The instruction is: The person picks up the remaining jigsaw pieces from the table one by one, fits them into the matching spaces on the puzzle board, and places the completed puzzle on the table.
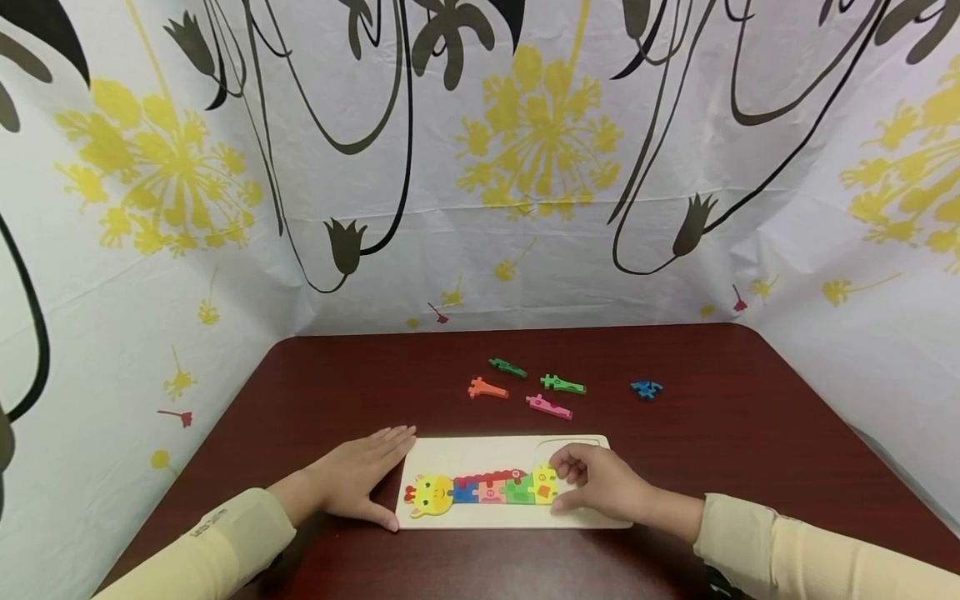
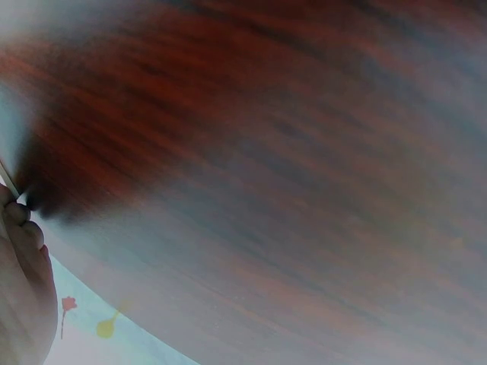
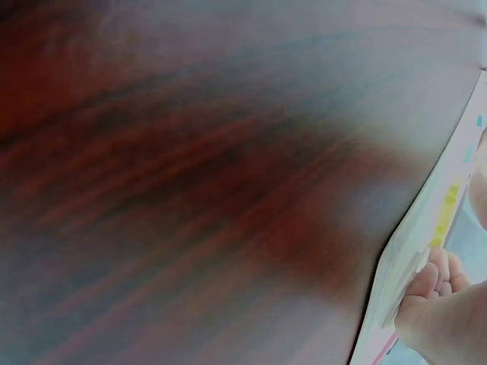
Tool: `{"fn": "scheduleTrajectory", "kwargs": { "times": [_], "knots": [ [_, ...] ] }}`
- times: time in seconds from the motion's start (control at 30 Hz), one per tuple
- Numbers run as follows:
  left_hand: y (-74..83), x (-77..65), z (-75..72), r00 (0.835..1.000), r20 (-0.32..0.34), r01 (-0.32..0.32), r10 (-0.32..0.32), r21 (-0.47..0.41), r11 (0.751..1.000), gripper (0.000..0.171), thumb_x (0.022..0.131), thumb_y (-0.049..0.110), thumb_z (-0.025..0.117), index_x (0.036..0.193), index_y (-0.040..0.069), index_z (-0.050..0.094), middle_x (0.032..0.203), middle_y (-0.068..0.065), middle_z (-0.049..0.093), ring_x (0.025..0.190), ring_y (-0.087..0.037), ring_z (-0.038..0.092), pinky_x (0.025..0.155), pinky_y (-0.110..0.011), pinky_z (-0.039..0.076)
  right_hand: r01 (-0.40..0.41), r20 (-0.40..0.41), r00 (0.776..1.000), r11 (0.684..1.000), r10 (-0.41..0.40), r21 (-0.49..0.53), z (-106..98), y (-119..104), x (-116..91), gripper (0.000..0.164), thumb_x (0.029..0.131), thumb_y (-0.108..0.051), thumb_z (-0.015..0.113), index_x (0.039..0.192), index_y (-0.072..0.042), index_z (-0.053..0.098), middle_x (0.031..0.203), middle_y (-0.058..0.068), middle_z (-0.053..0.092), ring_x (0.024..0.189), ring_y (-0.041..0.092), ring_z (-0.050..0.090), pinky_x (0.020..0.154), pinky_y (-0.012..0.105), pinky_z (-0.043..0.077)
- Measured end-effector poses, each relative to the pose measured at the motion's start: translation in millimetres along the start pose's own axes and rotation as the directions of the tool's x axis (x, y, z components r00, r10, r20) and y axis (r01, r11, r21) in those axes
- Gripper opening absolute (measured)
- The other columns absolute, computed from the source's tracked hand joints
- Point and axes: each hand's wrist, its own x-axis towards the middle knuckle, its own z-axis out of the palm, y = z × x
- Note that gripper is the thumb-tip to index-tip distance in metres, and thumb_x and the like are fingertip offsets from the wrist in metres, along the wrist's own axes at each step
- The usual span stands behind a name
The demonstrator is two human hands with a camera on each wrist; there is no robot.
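A pale wooden puzzle board point(image 1: 480, 450) lies on the table, bearing a giraffe puzzle. Its yellow head point(image 1: 432, 495) is at the left, followed by blue point(image 1: 465, 493), pink point(image 1: 491, 493) and green point(image 1: 519, 490) body pieces with a red mane. At the row's right end my right hand point(image 1: 600, 483) pinches a yellow puzzle piece point(image 1: 544, 483) with an orange diamond, thumb below and curled fingers above. My left hand point(image 1: 360, 475) rests with straight fingers along the board's left edge. The right wrist view shows the right hand point(image 3: 437, 300) over the board's edge; the pinch itself is hidden there.
Beyond the board lie loose puzzle pieces: dark green point(image 1: 508, 367), orange point(image 1: 487, 389), light green point(image 1: 562, 384), pink point(image 1: 549, 407) and, farther right, blue point(image 1: 646, 389). The dark red-brown table point(image 1: 360, 383) meets a patterned white cloth point(image 1: 435, 183) at the back and sides.
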Motion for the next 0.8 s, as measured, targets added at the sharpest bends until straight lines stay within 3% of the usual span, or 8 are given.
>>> {"fn": "scheduleTrajectory", "kwargs": {
  "times": [0.27,0.8],
  "knots": [
    [-0.3,0.2,0.4,1.000,0.010,0.002,-0.002,-0.009,1.000,0.116,0.076,0.086,0.041,0.154,0.002,0.021,0.160,-0.011,0.018,0.146,-0.025,0.016,0.115,-0.040,0.021,0.006,-0.027,1.000,1.000,-0.006,-0.005,-4.7,-0.9,-0.1,0.047,0.071,-0.021,0.088,0.105,0.000,0.064,0.087,0.003,0.058,0.080,0.019,0.054,0.066,0.023,0.048],
    [-0.8,0.0,2.3,1.000,-0.014,-0.007,0.007,-0.011,1.000,0.115,0.077,0.085,0.043,0.154,0.002,0.022,0.160,-0.011,0.020,0.146,-0.026,0.017,0.114,-0.042,0.023,-0.011,-0.201,0.980,1.000,0.007,-0.017,-23.4,4.5,3.8,0.043,0.076,-0.017,0.085,0.110,-0.001,0.065,0.093,0.007,0.061,0.082,0.020,0.054,0.071,0.027,0.049]
  ]
}}
